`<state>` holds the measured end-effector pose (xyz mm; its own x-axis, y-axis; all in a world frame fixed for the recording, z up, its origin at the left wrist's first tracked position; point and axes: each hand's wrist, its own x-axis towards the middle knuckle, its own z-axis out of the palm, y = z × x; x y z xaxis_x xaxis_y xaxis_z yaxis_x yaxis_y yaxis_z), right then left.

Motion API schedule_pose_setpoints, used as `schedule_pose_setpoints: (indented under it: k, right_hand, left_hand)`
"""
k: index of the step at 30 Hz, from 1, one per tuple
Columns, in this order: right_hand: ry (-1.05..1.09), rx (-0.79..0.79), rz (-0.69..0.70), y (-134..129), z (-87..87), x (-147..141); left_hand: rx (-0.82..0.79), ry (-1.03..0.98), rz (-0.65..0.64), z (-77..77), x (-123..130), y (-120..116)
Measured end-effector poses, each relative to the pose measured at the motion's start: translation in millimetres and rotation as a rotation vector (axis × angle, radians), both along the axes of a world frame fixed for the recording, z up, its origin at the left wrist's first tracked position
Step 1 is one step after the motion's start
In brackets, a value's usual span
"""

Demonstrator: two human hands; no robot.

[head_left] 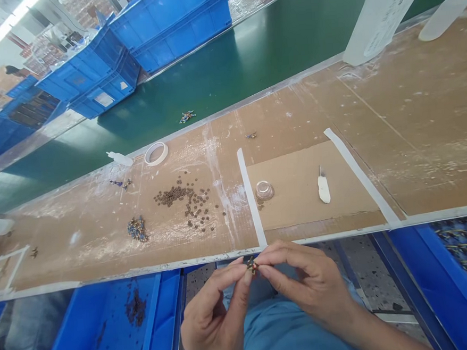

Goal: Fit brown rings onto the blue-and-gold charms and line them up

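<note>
My left hand and my right hand meet just off the table's front edge. Between their fingertips they pinch one small dark figurine-like piece with a bit of red on it; its exact kind is too small to make out. On the cardboard behind them lie a small clear round dish and a craft knife with a white-wrapped handle. Many little brown discs are scattered to the left. Beside them is a heap of small blue and gold pieces.
A tape roll and a white squeeze bottle rest near the green belt. Stacked blue crates stand across it. Blue bins sit below the table edge, left and right. A person's leg shows at lower left.
</note>
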<state>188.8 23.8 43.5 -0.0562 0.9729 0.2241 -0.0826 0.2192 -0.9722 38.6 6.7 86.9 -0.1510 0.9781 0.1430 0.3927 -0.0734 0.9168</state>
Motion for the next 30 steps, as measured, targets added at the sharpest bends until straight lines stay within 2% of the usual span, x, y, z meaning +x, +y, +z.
schedule_pose_setpoints:
  k: [3,8,10,12,14,18,20,24,30]
  right_hand:
    - [0.083,-0.088,0.018,-2.3,0.7,-1.9]
    - [0.214,-0.399,0.033,3.5,-3.0,-5.5]
    - [0.216,-0.477,0.021,7.4,-5.5,-6.7]
    - [0.151,-0.484,0.004,10.5,-7.2,-8.1]
    - [-0.003,-0.396,-0.001,13.4,-8.1,-11.1]
    - [-0.53,0.001,-0.062,26.2,-11.9,-26.3]
    - [-0.723,0.139,-0.111,37.3,-17.0,-38.5]
    - [-0.818,0.213,-0.101,57.8,-29.7,-60.8]
    - [-0.861,0.253,-0.086,63.2,-39.8,-65.2]
  left_hand:
    - [-0.089,-0.143,0.088,1.9,4.9,0.6]
    - [-0.393,-0.451,0.119,0.8,-2.3,9.7]
    - [-0.474,-0.585,0.137,-0.6,-6.3,14.8]
    - [-0.506,-0.688,0.167,-1.9,-9.2,19.0]
    - [-0.524,-0.763,0.188,-2.8,-11.8,22.1]
    - [-0.523,-0.88,0.296,-2.1,-19.5,27.3]
    - [-0.499,-0.91,0.382,-0.8,-24.4,30.0]
    - [-0.444,-0.92,0.499,-1.0,-34.7,32.7]
    - [-0.426,-0.923,0.525,-8.5,-46.6,31.7]
